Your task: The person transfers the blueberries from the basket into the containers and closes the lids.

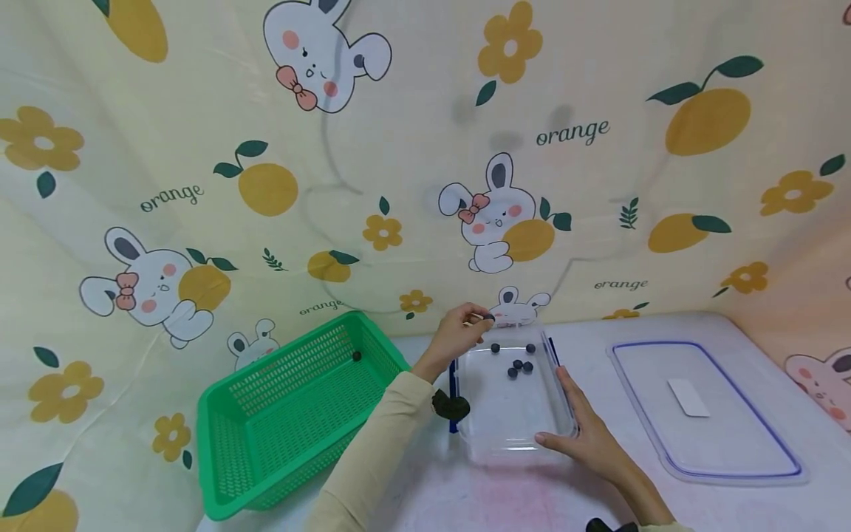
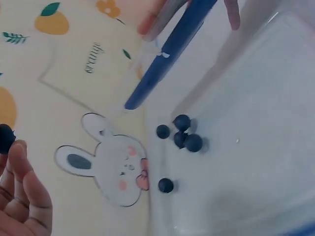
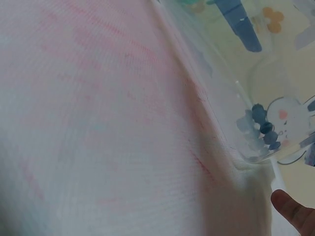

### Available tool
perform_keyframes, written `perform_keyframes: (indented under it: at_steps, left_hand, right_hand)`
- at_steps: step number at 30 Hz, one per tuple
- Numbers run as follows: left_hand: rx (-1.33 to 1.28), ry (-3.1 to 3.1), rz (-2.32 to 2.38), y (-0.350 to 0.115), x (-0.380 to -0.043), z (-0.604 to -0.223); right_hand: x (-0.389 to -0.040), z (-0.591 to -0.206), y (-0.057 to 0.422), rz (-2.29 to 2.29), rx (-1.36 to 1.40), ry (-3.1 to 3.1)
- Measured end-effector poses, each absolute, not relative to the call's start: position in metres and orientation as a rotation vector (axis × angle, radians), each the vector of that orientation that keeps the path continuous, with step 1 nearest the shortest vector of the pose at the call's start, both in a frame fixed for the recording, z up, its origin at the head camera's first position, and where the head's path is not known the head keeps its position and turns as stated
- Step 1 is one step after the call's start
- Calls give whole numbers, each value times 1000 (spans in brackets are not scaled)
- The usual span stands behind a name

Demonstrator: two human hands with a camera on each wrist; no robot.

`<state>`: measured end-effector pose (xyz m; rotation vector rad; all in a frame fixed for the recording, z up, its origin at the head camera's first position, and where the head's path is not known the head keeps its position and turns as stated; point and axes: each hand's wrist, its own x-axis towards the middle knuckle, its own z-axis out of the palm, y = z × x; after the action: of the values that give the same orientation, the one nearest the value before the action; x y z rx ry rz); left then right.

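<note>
My left hand (image 1: 459, 338) is raised over the far edge of a clear plastic box (image 1: 499, 417), pinching a dark blueberry (image 2: 6, 138) between its fingertips. Inside the box, towards its far end, lie several loose blueberries (image 2: 193, 142); some touch one another, others sit apart. Spread along the box's right side, my right hand (image 1: 595, 443) touches the wall with extended fingers, its thumb near the front right corner. Only part of that hand's thumb (image 3: 293, 209) shows in the right wrist view. Blue-edged clip flaps (image 2: 162, 59) stand out from the box's sides.
Left of the box is a green perforated basket (image 1: 219, 443) with a single blueberry (image 1: 357, 356) in its far right part. A clear lid (image 1: 731, 443) with a blue seal lies at the right, a white rectangle on it. Behind hangs a patterned cloth (image 1: 412, 148).
</note>
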<state>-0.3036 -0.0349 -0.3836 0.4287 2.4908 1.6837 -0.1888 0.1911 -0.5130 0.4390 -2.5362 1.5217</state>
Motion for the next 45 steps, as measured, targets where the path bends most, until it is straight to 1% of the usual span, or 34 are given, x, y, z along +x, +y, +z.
perform_keyframes:
  at_steps: [7, 15, 25, 36, 45]
  left_hand:
    - [310, 2497, 1715, -9, -314, -404]
    - [105, 2549, 1691, 14, -323, -436]
    - [-189, 2543, 1550, 23, -325, -463]
    - [-215, 2593, 1389, 28, -320, -485]
    - [-209, 2656, 1275, 28, -318, -487]
  right_hand:
    - [-190, -514, 193, 1497, 414, -2552]
    - [-191, -515, 193, 1516, 434, -2530]
    - [-191, -515, 193, 1543, 456, -2514]
    - [-191, -517, 193, 1552, 464, -2508]
    - [-191, -517, 192, 1536, 474, -2497]
